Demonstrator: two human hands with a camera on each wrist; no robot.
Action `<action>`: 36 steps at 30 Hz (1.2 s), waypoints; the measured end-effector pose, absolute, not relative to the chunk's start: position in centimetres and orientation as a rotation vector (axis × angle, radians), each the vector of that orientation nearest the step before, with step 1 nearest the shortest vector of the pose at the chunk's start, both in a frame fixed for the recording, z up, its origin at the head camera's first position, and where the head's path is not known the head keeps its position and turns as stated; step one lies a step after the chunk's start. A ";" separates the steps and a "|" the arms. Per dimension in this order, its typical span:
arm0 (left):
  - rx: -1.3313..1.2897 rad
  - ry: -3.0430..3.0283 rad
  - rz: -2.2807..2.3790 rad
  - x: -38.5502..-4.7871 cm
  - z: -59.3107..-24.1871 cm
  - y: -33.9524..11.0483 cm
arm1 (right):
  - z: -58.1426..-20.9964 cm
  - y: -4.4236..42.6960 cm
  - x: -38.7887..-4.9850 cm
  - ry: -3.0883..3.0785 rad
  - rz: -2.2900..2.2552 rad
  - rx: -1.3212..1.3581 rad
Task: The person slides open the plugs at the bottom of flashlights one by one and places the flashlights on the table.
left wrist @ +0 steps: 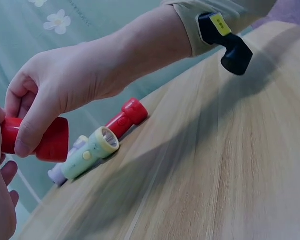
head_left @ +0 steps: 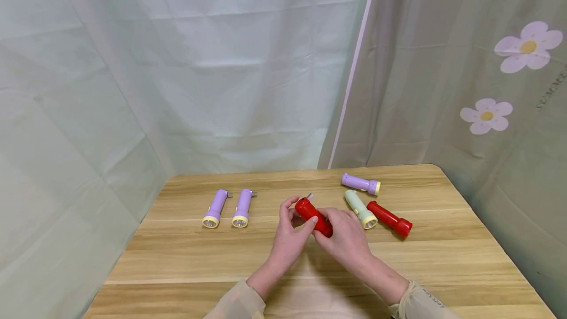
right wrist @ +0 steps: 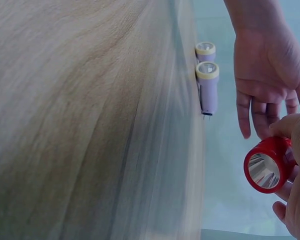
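Note:
Above the middle of the table, both hands hold a red flashlight [head_left: 305,208]. A small metal plug sticks out at its tail, in the head view. My left hand [head_left: 287,238] has its thumb on the flashlight's body and its fingers around the tail end. With fingers and thumb, my right hand [head_left: 347,240] grips the lamp end. The shiny reflector of this red flashlight [right wrist: 264,172] shows in the right wrist view. Close by the right hand lie a pale green flashlight [head_left: 358,206] and a second red flashlight [head_left: 387,218].
Two purple flashlights [head_left: 217,206] with plugs folded out stand side by side on the left of the wooden table [head_left: 177,270]. Another purple flashlight [head_left: 356,182] lies at the back right. Curtains [head_left: 266,87] hang behind the table.

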State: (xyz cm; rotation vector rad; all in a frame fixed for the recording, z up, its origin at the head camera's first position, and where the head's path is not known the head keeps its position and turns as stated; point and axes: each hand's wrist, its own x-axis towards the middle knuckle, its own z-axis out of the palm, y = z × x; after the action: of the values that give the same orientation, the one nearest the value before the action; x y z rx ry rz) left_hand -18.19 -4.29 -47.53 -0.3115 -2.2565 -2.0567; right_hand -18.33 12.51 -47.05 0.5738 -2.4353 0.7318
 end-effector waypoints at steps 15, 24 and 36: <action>-0.204 -2.202 -2.252 -17.9 -47.5 -3.3 | -46.6 12.5 -18.4 -2.422 0.747 0.563; -0.136 -2.189 -2.299 -17.8 -47.3 -3.0 | -46.6 12.3 -18.5 -2.444 0.740 0.544; -0.113 -2.141 -2.293 -18.3 -47.1 -3.4 | -46.6 12.5 -18.5 -2.434 0.764 0.591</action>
State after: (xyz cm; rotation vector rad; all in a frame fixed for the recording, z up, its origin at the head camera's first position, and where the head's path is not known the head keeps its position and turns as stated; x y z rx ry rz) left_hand -18.29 -3.42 -47.06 -0.1126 -2.1412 -2.2933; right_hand -18.49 12.46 -46.57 0.5915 -2.4340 0.7642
